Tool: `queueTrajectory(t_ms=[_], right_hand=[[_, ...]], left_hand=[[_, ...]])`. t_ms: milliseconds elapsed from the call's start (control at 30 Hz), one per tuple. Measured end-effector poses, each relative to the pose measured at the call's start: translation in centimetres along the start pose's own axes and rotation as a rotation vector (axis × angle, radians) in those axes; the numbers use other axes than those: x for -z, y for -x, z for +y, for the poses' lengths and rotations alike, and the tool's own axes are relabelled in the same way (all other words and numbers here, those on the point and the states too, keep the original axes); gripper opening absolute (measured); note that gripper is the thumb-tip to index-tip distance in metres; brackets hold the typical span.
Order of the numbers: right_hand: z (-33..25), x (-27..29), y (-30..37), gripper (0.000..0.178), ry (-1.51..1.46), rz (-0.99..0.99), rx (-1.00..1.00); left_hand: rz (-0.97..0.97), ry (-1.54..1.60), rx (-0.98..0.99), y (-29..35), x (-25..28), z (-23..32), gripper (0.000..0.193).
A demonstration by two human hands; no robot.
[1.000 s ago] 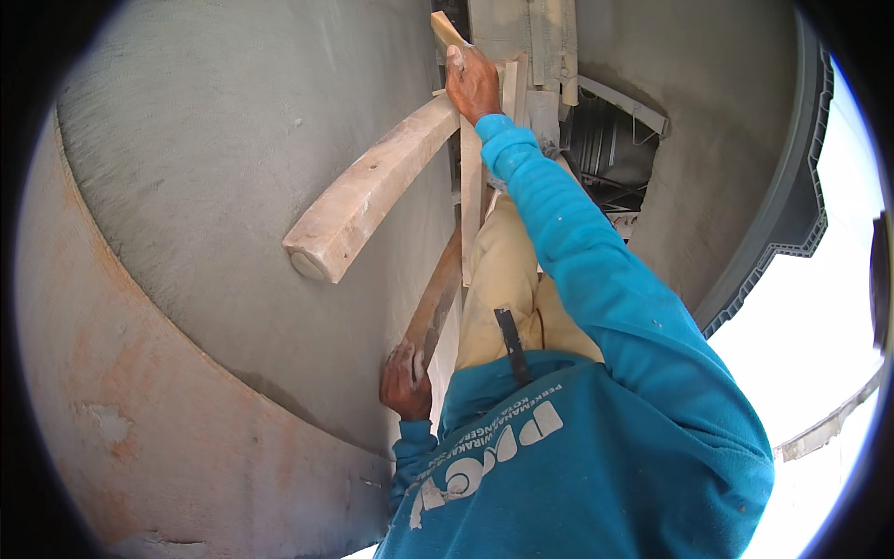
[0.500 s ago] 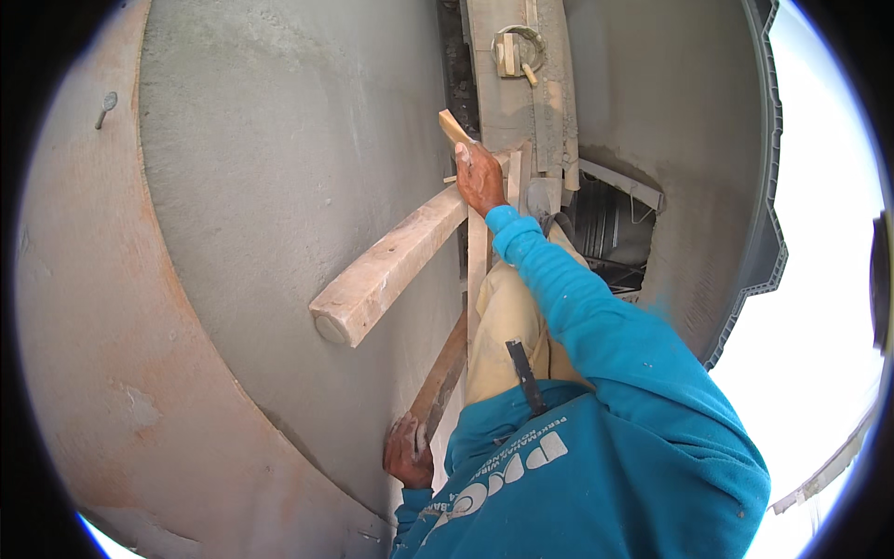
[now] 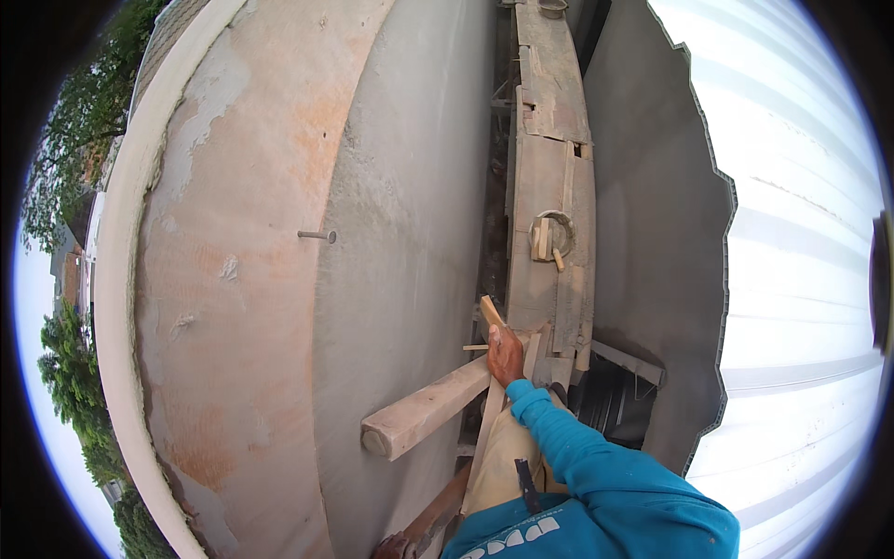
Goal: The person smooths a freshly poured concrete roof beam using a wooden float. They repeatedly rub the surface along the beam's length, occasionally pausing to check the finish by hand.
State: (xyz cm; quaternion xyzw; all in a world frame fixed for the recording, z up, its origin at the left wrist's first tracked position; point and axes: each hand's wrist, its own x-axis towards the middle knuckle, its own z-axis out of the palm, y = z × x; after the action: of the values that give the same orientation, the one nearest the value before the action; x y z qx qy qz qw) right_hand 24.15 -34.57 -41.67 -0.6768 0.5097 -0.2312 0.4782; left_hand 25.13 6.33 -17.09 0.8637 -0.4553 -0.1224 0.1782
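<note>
My right hand [image 3: 506, 356], in a blue sleeve, is closed around a short flat piece of wood [image 3: 492, 311] whose end sticks out past the fingers. A thin stick [image 3: 475, 347] shows beside it. Just below that hand a thick wooden beam [image 3: 424, 410] juts out to the left, against a narrower upright timber [image 3: 489, 419]. At the bottom edge my left hand [image 3: 396, 547] is partly cut off, its fingers wrapped over a wooden board [image 3: 438, 511]. The grey plastered wall [image 3: 400, 224] rises to the left of both hands.
A plank walkway [image 3: 540, 186] runs ahead, carrying a round bucket [image 3: 556, 233] with wood pieces in it. A nail [image 3: 318, 235] sticks out of the wall's unplastered band. A dark gap [image 3: 494, 233] separates wall and planks. White corrugated roofing [image 3: 792, 279] lies right.
My view has tilted up and left, showing more wall top, walkway and roofing. Both hands sit lower in the picture; the right one keeps its wood piece, and the left is nearly out of view.
</note>
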Motion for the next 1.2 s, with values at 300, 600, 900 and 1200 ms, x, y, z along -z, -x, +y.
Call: queueTrajectory(t_ms=[300,600,900,1200], right_hand=[[1.7,-0.6,0.2,0.041,0.089,-0.013,0.166],[2.0,-0.5,0.2,0.035,0.134,-0.060,0.204],[1.8,-1.0,0.3,0.033,0.111,-0.029,0.162],[2.0,-0.6,0.5,0.035,0.187,-0.058,0.083]], left_hand=[[0.018,-0.003,-0.048,-1.2,-2.1,-0.7,0.016],[0.049,0.010,-0.056,-1.3,-2.7,-1.6,0.014],[0.074,-0.020,0.059,3.5,-0.1,0.1,0.013],[0.035,-0.080,-0.062,1.8,1.0,0.3,0.013]])
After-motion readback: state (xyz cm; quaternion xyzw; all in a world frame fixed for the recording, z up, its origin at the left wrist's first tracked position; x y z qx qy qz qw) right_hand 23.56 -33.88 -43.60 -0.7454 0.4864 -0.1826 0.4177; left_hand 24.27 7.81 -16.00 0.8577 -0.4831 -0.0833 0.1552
